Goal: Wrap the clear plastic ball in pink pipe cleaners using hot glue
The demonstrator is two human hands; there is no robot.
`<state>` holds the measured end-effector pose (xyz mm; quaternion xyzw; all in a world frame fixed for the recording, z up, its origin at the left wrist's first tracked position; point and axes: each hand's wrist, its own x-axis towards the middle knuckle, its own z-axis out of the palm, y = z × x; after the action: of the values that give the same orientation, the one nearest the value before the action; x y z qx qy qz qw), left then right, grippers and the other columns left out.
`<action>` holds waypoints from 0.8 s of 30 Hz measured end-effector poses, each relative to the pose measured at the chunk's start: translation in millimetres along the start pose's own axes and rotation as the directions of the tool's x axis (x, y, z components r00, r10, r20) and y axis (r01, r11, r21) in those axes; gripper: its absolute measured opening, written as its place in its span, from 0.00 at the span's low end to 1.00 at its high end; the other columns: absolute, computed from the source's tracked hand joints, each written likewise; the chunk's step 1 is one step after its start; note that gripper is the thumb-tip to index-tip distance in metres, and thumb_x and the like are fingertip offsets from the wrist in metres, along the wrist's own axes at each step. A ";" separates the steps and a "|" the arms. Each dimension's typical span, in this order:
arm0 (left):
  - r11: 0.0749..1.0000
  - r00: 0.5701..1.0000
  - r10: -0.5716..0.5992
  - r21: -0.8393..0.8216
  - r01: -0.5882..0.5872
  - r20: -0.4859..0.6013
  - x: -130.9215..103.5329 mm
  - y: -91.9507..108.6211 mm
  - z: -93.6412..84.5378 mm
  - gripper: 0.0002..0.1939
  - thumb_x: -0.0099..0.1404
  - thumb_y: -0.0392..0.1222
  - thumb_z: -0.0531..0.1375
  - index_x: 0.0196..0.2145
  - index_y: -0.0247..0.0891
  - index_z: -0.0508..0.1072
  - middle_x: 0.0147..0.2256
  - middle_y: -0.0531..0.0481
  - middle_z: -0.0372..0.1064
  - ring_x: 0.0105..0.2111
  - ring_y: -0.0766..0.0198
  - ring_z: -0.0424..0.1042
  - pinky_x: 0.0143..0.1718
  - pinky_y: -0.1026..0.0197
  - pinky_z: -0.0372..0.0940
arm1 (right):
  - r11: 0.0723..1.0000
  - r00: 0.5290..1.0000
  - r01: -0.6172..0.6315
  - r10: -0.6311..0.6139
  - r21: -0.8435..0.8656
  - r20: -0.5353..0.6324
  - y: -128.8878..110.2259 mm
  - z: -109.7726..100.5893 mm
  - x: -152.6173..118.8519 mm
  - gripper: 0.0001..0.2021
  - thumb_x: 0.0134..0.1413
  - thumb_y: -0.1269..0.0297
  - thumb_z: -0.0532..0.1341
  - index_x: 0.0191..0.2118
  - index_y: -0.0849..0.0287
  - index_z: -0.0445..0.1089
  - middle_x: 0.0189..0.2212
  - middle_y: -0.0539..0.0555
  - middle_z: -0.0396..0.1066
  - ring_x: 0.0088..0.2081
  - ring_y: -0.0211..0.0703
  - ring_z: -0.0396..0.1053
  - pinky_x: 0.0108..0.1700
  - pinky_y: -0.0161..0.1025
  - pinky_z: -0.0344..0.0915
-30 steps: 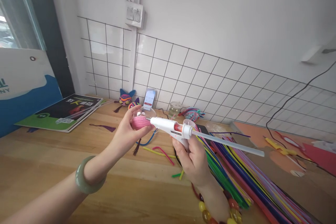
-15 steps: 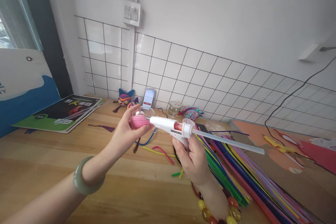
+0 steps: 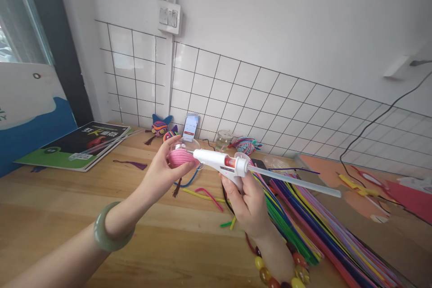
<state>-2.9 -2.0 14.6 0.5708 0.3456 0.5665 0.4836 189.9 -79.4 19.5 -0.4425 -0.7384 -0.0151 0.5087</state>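
Observation:
My left hand (image 3: 165, 162) holds a clear ball (image 3: 185, 143) whose lower part is covered with pink strands (image 3: 179, 158), fingers and thumb on either side of it. In my right hand (image 3: 248, 204) is a white glue gun (image 3: 216, 160), gripped by its handle. Its nozzle points left and is at the ball, by the upper edge of the pink strands; whether it touches cannot be made out. A long translucent glue stick (image 3: 297, 181) sticks out of the gun's rear, to the right. A dark tassel (image 3: 177, 187) hangs below the ball.
Behind stand a phone (image 3: 191, 127), a glass jar (image 3: 224, 140) and yarn-wrapped ornaments (image 3: 161, 126). Bundles of coloured pipe cleaners (image 3: 310, 216) lie right, near a yellow tool (image 3: 357, 187) with a cord. A magazine (image 3: 87, 141) and a purple tassel (image 3: 133, 164) lie left on the wooden table (image 3: 162, 243).
The ball has turned or shifted very slightly in my left hand, and the gun has moved a hair to the right. Both holds are the same.

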 end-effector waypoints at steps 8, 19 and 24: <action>1.000 1.000 0.002 0.020 -0.002 0.001 0.6 -1.8 -1.5 0.44 0.51 0.46 0.71 0.61 0.38 0.59 0.51 0.39 0.70 0.46 0.51 0.74 0.51 0.45 0.68 | 1.000 1.000 0.011 -0.011 0.005 0.009 -0.1 -1.9 0.7 0.14 0.63 0.68 0.56 0.53 0.59 0.67 0.40 0.58 0.77 0.39 0.47 0.75 0.43 0.41 0.70; 1.000 1.000 0.008 0.018 -0.008 0.010 -0.3 -1.2 -0.5 0.42 0.51 0.46 0.71 0.61 0.38 0.60 0.51 0.40 0.70 0.45 0.51 0.75 0.49 0.47 0.70 | 1.000 1.000 0.017 -0.017 -0.015 0.002 2.4 -2.6 0.2 0.13 0.63 0.68 0.56 0.51 0.58 0.68 0.31 0.55 0.76 0.35 0.48 0.75 0.39 0.41 0.71; 1.000 1.000 0.009 0.018 -0.009 0.007 -0.3 -1.2 -0.6 0.42 0.51 0.46 0.71 0.60 0.38 0.60 0.50 0.40 0.70 0.45 0.50 0.75 0.50 0.45 0.69 | 1.000 1.000 0.027 -0.027 -0.011 0.009 2.0 -3.4 0.3 0.14 0.63 0.69 0.55 0.53 0.57 0.67 0.30 0.53 0.74 0.30 0.44 0.72 0.35 0.39 0.69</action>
<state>-3.3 -1.9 13.3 0.5786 0.3467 0.5634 0.4770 193.8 -79.6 20.5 -0.4352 -0.7463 -0.0241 0.5029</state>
